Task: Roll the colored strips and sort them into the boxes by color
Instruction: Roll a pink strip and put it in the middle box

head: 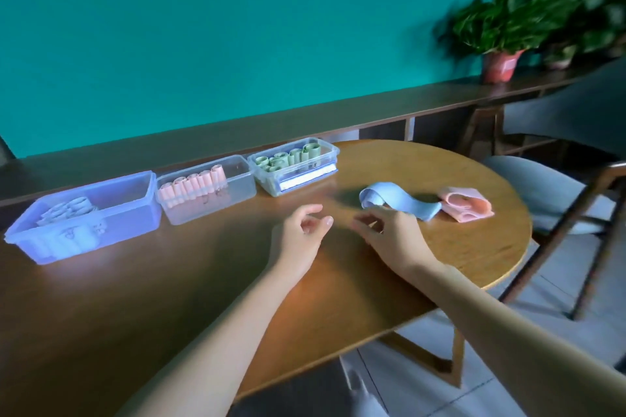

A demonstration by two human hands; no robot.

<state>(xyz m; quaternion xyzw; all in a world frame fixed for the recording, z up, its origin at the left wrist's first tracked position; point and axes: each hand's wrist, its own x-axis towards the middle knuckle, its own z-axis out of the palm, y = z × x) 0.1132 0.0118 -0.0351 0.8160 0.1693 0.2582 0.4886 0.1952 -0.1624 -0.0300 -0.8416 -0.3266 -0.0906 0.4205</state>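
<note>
A light blue strip (393, 198) lies loosely curled on the round wooden table (474, 247). A folded pink strip (465, 208) lies just to its right, touching its end. My right hand (389, 234) hovers just left of the blue strip with fingers loosely curled and nothing in them. My left hand (303, 230) is beside it, fingers relaxed, holding nothing. Along the back stand three boxes: a blue box (128, 213) with pale blue rolls, a clear box (237, 189) with pink rolls, and a clear box (325, 152) with green rolls.
A dark wooden shelf (305, 122) runs behind the table under a teal wall. Potted plants (501, 30) stand on it at the right. A chair (559, 193) with a grey seat stands right of the table.
</note>
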